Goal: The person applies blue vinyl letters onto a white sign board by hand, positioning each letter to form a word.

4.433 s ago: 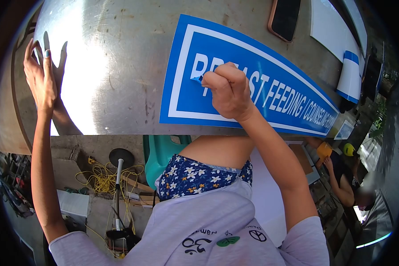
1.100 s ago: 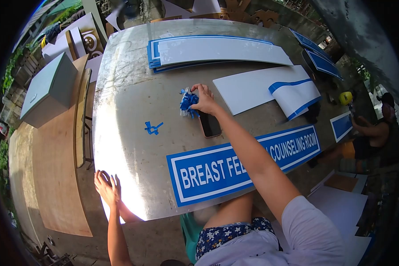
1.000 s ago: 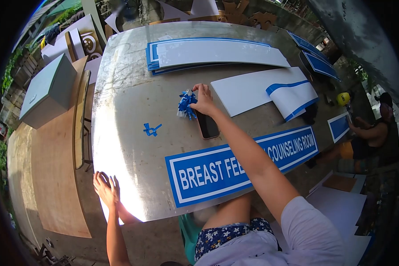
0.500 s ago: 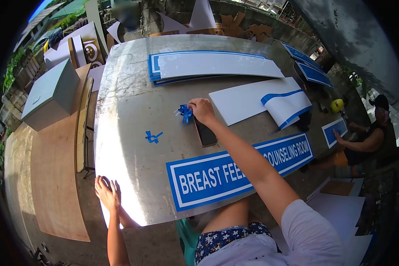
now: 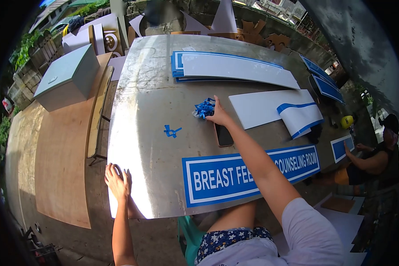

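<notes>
A crumpled heap of blue and clear vinyl scraps (image 5: pixel 204 108) lies on the metal-topped table (image 5: pixel 159 155). My right hand (image 5: pixel 219 113) is at the heap's right side, thumb and fingers apart and curved against it. Under my right wrist is a phone (image 5: pixel 224 136), dark screen up. A smaller curl of blue scraps (image 5: pixel 172 131) lies nearer to me on the left. My left hand (image 5: pixel 118 182) rests open on the table's left edge, in the sunlit strip. A blue sign (image 5: pixel 217 179) with white letters lies along the near edge, partly hidden by my right forearm.
White panels (image 5: pixel 239 71) and blue-bordered signs are stacked at the table's back. A white board (image 5: pixel 257 111) with a curled blue-edged sheet (image 5: pixel 301 117) lies to the right. A grey box (image 5: pixel 68 77) stands on plywood (image 5: pixel 62 164) at left. Another person (image 5: pixel 372 153) handles a small blue sign at right.
The view has shifted, so things appear farther right. My right hand's fingers have spread from a closed grasp at the scraps, and the heap looks fuller. My left hand stays on the edge.
</notes>
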A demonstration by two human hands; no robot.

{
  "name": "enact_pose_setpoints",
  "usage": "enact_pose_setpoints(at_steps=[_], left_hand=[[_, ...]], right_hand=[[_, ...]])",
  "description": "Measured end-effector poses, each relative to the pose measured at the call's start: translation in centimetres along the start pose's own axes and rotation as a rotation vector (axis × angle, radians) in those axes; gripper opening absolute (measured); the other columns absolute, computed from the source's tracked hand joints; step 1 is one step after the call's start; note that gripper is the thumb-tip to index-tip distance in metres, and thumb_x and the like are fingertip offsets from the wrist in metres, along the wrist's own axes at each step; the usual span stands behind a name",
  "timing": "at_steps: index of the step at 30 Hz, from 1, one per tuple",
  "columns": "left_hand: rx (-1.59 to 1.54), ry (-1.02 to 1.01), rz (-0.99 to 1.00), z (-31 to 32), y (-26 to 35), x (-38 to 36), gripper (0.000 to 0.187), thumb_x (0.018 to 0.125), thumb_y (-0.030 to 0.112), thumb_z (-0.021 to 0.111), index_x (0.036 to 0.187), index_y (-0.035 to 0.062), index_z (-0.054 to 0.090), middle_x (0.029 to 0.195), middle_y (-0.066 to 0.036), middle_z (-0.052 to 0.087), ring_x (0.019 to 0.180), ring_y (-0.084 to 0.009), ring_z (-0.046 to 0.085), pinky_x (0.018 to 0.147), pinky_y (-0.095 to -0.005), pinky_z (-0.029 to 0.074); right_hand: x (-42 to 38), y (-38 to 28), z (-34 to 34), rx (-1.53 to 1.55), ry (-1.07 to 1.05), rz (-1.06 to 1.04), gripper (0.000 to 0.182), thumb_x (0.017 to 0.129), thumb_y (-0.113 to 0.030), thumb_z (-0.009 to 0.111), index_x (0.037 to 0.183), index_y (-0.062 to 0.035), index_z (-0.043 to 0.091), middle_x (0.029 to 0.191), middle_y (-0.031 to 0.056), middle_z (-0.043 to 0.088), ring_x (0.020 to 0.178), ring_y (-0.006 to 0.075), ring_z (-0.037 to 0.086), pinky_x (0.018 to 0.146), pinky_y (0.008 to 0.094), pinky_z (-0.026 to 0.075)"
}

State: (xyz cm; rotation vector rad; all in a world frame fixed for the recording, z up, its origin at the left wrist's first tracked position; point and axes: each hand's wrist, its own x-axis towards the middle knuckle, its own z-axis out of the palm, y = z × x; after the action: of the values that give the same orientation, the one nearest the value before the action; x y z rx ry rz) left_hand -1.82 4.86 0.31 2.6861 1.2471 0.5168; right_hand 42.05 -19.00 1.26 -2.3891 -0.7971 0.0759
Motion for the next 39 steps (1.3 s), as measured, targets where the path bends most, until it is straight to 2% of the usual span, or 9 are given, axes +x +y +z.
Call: enact_pose_setpoints(at_steps=[2,8,10,14,17,23,29,33,39], left_hand=[[-0.028,-0.015,0.001,-0.6,0.4,0.1,0.046,0.087,0.031,0.053,0.124,0.0048,0.045,0.139,-0.013,0.04,0.134,-0.0289,0.032,0.108,-0.0499,0.024],[-0.004,0.005,0.009,-0.5,0.1,0.1,0.048,0.088,0.03,0.052,0.127,0.0019,0.044,0.139,-0.013,0.04,0.132,-0.0295,0.034,0.108,-0.0475,0.026],[-0.016,0.017,0.014,-0.6,0.2,0.1,0.049,0.088,0.03,0.052,0.128,0.0016,0.044,0.139,-0.013,0.04,0.132,-0.0296,0.034,0.108,-0.0474,0.026],[-0.011,-0.005,0.01,-0.8,0.3,0.1,0.049,0.088,0.029,0.052,0.128,0.0012,0.044,0.139,-0.014,0.04,0.132,-0.0294,0.034,0.108,-0.0472,0.025],[-0.012,0.001,0.008,-0.8,0.4,0.2,0.049,0.088,0.029,0.052,0.128,0.0009,0.044,0.139,-0.014,0.04,0.132,-0.0294,0.034,0.108,-0.0471,0.025],[-0.028,0.006,0.017,-0.6,0.3,0.2,0.049,0.088,0.029,0.053,0.127,0.0011,0.044,0.138,-0.014,0.04,0.133,-0.0292,0.033,0.108,-0.0471,0.025],[-0.032,0.015,0.013,-0.8,0.3,0.2,0.048,0.087,0.028,0.053,0.126,0.0019,0.045,0.139,-0.012,0.04,0.132,-0.0292,0.034,0.108,-0.0476,0.025],[-0.023,-0.016,-0.013,-0.9,0.3,0.1,0.047,0.088,0.029,0.054,0.126,0.0036,0.046,0.139,-0.011,0.04,0.132,-0.029,0.034,0.108,-0.049,0.026],[0.013,0.006,-0.001,-0.4,0.0,0.0,0.056,0.089,0.033,0.052,0.135,0.004,0.036,0.137,-0.016,0.042,0.13,-0.0291,0.036,0.109,-0.0472,0.022]], right_hand=[[-0.2,-2.4,-0.3,-0.047,-0.083,0.01,0.104,0.067,-0.018,0.078,0.145,-0.0118,0.011,0.127,0.0233,0.044,0.119,0.0392,0.047,0.098,0.0456,0.042],[2.5,-5.0,3.6,-0.177,0.001,-0.224,0.087,0.067,-0.012,0.074,0.139,-0.0151,0.027,0.126,0.0193,0.045,0.119,0.0376,0.046,0.1,0.0433,0.04],[2.1,-9.2,3.0,0.167,-0.164,-0.325,0.08,0.066,-0.013,0.073,0.135,-0.0177,0.033,0.125,0.0162,0.046,0.119,0.0374,0.044,0.103,0.0448,0.035],[-1.1,-13.1,4.1,0.096,-0.404,-0.333,0.085,0.067,-0.018,0.074,0.14,-0.0226,0.029,0.132,0.015,0.042,0.126,0.0371,0.038,0.108,0.0517,0.026],[-2.6,-12.5,6.0,-0.267,-0.508,-0.352,0.105,0.066,-0.031,0.079,0.147,-0.0297,0.012,0.149,0.0133,0.025,0.138,0.0351,0.02,0.111,0.061,0.011],[-3.1,-12.1,4.3,-0.207,-0.441,-0.362,0.139,0.051,-0.044,0.088,0.148,-0.0345,-0.012,0.156,0.0187,-0.003,0.138,0.043,0.02,0.111,0.061,0.009],[-3.6,-11.9,2.0,-0.109,-0.284,-0.308,0.137,0.055,-0.045,0.087,0.148,-0.0313,-0.012,0.153,0.0206,-0.019,0.139,0.0438,0.018,0.111,0.0618,0.01],[-6.9,-13.4,-0.3,-0.038,0.021,-0.381,0.12,0.065,-0.041,0.082,0.151,-0.0267,-0.002,0.154,0.0202,-0.015,0.138,0.0418,0.02,0.11,0.0614,0.012],[-21.2,-10.7,-3.7,0.227,0.235,-0.191,0.08,0.079,-0.024,0.071,0.143,-0.0136,0.024,0.144,0.0213,0.018,0.132,0.0397,0.022,0.107,0.0518,0.022]])
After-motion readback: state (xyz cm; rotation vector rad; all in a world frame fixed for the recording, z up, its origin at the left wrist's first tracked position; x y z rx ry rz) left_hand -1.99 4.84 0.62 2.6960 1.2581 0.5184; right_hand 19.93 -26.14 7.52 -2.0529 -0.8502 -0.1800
